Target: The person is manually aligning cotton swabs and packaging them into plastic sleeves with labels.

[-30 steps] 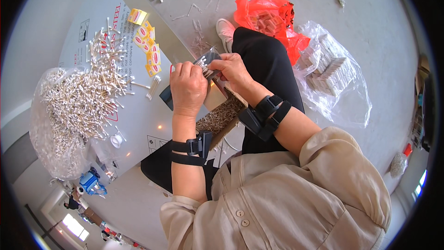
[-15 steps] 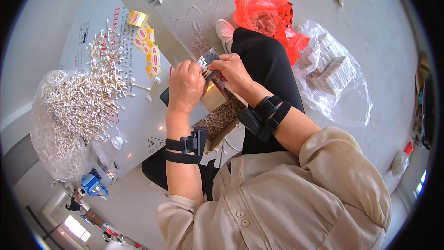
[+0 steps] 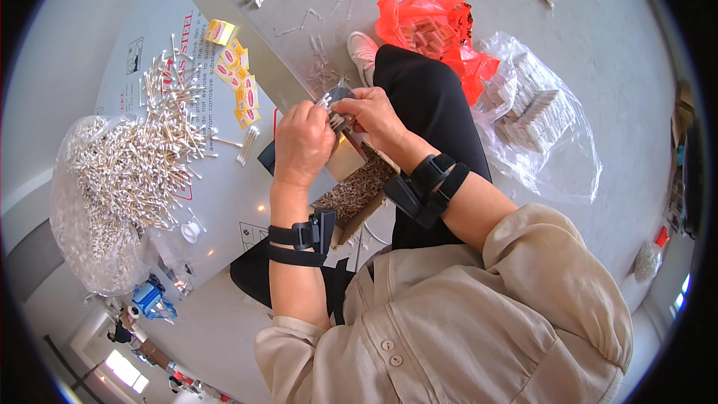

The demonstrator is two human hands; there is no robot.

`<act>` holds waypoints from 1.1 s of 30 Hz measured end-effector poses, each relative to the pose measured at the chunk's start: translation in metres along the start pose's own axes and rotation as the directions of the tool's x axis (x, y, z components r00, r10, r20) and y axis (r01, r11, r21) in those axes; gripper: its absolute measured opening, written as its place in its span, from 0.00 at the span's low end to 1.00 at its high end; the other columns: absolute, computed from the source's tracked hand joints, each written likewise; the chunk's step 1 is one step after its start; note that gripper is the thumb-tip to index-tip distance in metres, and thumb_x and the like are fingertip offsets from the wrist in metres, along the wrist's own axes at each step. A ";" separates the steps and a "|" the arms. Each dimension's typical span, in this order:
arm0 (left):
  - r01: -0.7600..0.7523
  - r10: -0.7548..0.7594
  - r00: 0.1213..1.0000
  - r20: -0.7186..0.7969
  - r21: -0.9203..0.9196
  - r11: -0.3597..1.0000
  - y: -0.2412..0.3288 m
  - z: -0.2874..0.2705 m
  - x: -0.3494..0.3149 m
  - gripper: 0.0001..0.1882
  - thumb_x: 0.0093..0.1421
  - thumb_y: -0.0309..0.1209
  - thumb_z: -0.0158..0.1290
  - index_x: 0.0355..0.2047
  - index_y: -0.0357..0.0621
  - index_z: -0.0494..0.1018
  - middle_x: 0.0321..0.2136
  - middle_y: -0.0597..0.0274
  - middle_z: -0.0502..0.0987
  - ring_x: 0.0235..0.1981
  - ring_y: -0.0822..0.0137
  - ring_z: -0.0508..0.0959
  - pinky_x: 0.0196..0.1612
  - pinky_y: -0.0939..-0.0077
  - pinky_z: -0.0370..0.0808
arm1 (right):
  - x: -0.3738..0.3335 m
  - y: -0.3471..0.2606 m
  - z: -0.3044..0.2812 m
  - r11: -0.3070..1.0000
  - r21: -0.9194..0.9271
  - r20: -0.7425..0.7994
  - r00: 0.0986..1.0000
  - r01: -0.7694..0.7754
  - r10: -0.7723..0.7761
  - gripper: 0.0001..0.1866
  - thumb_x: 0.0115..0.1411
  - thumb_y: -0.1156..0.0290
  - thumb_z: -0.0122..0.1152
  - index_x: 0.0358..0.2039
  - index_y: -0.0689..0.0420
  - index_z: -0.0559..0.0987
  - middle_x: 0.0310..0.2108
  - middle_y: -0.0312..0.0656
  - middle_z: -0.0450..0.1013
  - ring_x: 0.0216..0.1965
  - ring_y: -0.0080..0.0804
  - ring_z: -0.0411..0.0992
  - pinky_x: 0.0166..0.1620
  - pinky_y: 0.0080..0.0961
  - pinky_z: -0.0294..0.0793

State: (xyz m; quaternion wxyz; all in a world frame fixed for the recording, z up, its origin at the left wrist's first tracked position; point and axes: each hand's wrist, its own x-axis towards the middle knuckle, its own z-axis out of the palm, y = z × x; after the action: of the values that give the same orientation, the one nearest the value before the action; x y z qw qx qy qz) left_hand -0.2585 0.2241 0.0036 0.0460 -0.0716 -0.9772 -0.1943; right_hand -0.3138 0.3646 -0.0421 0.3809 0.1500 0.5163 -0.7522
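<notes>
1. The left hand (image 3: 301,144) is curled shut round a small bundle of pale sticks (image 3: 327,100), whose tips poke out above the knuckles.
2. The right hand (image 3: 372,112) meets it from the right, fingertips pinched narrow on the top of the same bundle (exactly which sticks it grips, I cannot tell).
3. Both hands hover over the person's lap, just at the near edge of the grey table (image 3: 149,67); the bundle sits between them, right beside a small dark pouch (image 3: 341,94).
4. Under the hands lies an open cardboard box (image 3: 351,191) packed with more sticks, resting on the black trouser leg (image 3: 426,97).
5. Each forearm wears a black strap, the left wristband (image 3: 303,236) nearer, the right wristband (image 3: 428,185) to the right.
6. To the left on the table spreads a big heap of loose sticks (image 3: 127,164), spilling from a clear bag.
7. Farther off lie small yellow packets (image 3: 239,78).
8. On the floor at the far right sit an orange plastic bag (image 3: 430,26) and a clear bag of packed bundles (image 3: 535,116).
</notes>
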 end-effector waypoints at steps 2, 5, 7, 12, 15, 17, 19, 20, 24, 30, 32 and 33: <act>-0.016 0.016 1.000 0.004 0.025 1.000 0.000 0.001 0.000 0.05 0.49 0.21 0.52 0.26 0.39 0.67 0.27 0.53 0.70 0.30 0.52 0.74 0.34 0.57 0.73 | 0.000 0.000 0.000 0.998 -0.057 -0.004 0.999 0.032 -0.033 0.05 0.50 0.74 0.65 0.21 0.61 0.79 0.17 0.34 0.70 0.18 0.20 0.64 0.20 0.23 0.60; -0.035 0.035 0.999 -0.006 0.053 0.998 -0.001 0.004 -0.002 0.06 0.49 0.21 0.52 0.27 0.39 0.66 0.28 0.52 0.69 0.31 0.51 0.74 0.34 0.57 0.73 | 0.004 0.002 -0.001 0.995 -0.100 -0.021 0.999 0.029 -0.031 0.05 0.48 0.75 0.66 0.21 0.62 0.79 0.16 0.35 0.70 0.18 0.21 0.64 0.19 0.25 0.59; -0.036 0.037 0.999 -0.020 0.054 0.998 0.001 0.006 -0.002 0.06 0.49 0.21 0.52 0.28 0.38 0.66 0.29 0.51 0.69 0.31 0.50 0.74 0.34 0.57 0.74 | 0.007 0.003 -0.002 0.993 -0.115 -0.032 0.999 0.030 -0.034 0.05 0.47 0.75 0.66 0.21 0.62 0.79 0.16 0.35 0.70 0.18 0.21 0.64 0.18 0.25 0.59; 0.095 -0.099 0.991 -0.085 -0.050 0.994 0.005 0.005 -0.001 0.05 0.53 0.18 0.53 0.29 0.38 0.69 0.27 0.53 0.71 0.28 0.50 0.75 0.30 0.59 0.73 | 0.003 0.002 0.001 0.995 -0.100 -0.051 0.998 0.029 -0.034 0.05 0.48 0.78 0.64 0.18 0.60 0.78 0.15 0.33 0.69 0.15 0.18 0.63 0.20 0.19 0.59; 0.142 -0.156 0.986 -0.054 -0.210 0.967 0.006 -0.001 -0.005 0.05 0.51 0.19 0.53 0.29 0.39 0.70 0.27 0.55 0.71 0.29 0.49 0.75 0.32 0.58 0.73 | -0.001 -0.003 0.000 0.999 -0.039 -0.052 0.998 -0.038 0.036 0.04 0.46 0.75 0.64 0.20 0.61 0.77 0.16 0.36 0.69 0.17 0.22 0.63 0.19 0.24 0.60; 0.168 -0.183 0.982 -0.044 -0.240 0.956 0.012 -0.002 -0.011 0.06 0.51 0.19 0.54 0.29 0.39 0.70 0.27 0.56 0.71 0.29 0.50 0.75 0.32 0.60 0.73 | -0.002 -0.005 -0.006 0.995 0.034 -0.015 0.995 -0.097 0.097 0.06 0.46 0.75 0.64 0.19 0.60 0.75 0.16 0.35 0.68 0.16 0.22 0.62 0.19 0.22 0.59; 0.198 -0.214 0.976 -0.035 -0.266 0.944 0.016 0.001 -0.016 0.06 0.51 0.20 0.54 0.30 0.39 0.71 0.27 0.56 0.71 0.29 0.51 0.75 0.32 0.61 0.73 | -0.004 -0.006 -0.007 0.996 0.010 -0.017 0.996 -0.087 0.087 0.06 0.46 0.76 0.65 0.18 0.59 0.75 0.16 0.35 0.67 0.16 0.21 0.62 0.18 0.22 0.59; 0.144 -0.169 0.981 -0.099 -0.221 0.965 0.017 0.004 -0.018 0.06 0.51 0.20 0.55 0.30 0.40 0.71 0.27 0.57 0.71 0.30 0.52 0.75 0.33 0.62 0.74 | -0.005 -0.006 -0.007 0.997 -0.014 -0.015 0.997 -0.077 0.077 0.07 0.46 0.76 0.65 0.18 0.59 0.74 0.15 0.35 0.67 0.15 0.21 0.62 0.18 0.21 0.58; 0.083 -0.096 0.980 -0.174 -0.080 0.993 0.020 0.009 -0.021 0.06 0.50 0.21 0.56 0.29 0.40 0.70 0.28 0.57 0.70 0.32 0.54 0.75 0.34 0.63 0.74 | -0.005 -0.006 -0.008 0.996 -0.024 -0.013 0.996 -0.090 0.090 0.09 0.48 0.78 0.64 0.16 0.55 0.74 0.16 0.32 0.67 0.15 0.18 0.63 0.19 0.17 0.61; 0.074 -0.072 0.980 -0.184 0.007 0.997 0.018 0.010 -0.018 0.06 0.49 0.21 0.56 0.28 0.40 0.70 0.28 0.57 0.70 0.32 0.54 0.75 0.33 0.62 0.75 | -0.007 -0.006 -0.004 0.999 0.002 -0.027 0.999 -0.034 0.034 0.06 0.46 0.78 0.63 0.17 0.61 0.76 0.14 0.36 0.68 0.14 0.21 0.64 0.15 0.21 0.57; 0.074 -0.076 0.982 -0.175 -0.015 0.997 0.017 0.009 -0.018 0.06 0.49 0.21 0.56 0.28 0.40 0.70 0.27 0.57 0.70 0.32 0.54 0.75 0.33 0.62 0.75 | -0.006 -0.006 -0.004 1.000 -0.015 -0.022 1.000 -0.006 0.006 0.05 0.46 0.78 0.63 0.17 0.61 0.76 0.14 0.36 0.68 0.14 0.21 0.64 0.15 0.21 0.58; 0.074 -0.079 0.983 -0.167 -0.036 0.997 0.017 0.009 -0.018 0.06 0.49 0.21 0.56 0.28 0.39 0.70 0.27 0.57 0.70 0.31 0.54 0.75 0.33 0.62 0.75 | -0.006 -0.005 -0.005 1.000 -0.015 -0.023 1.000 -0.006 0.006 0.05 0.46 0.78 0.63 0.17 0.61 0.76 0.14 0.36 0.68 0.14 0.21 0.64 0.15 0.21 0.58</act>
State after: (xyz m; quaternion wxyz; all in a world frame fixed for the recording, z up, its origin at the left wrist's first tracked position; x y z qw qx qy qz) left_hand -0.2391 0.2407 0.0000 0.1196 -0.0179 -0.9689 -0.2159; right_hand -0.3145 0.3720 -0.0368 0.3786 0.1572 0.5256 -0.7455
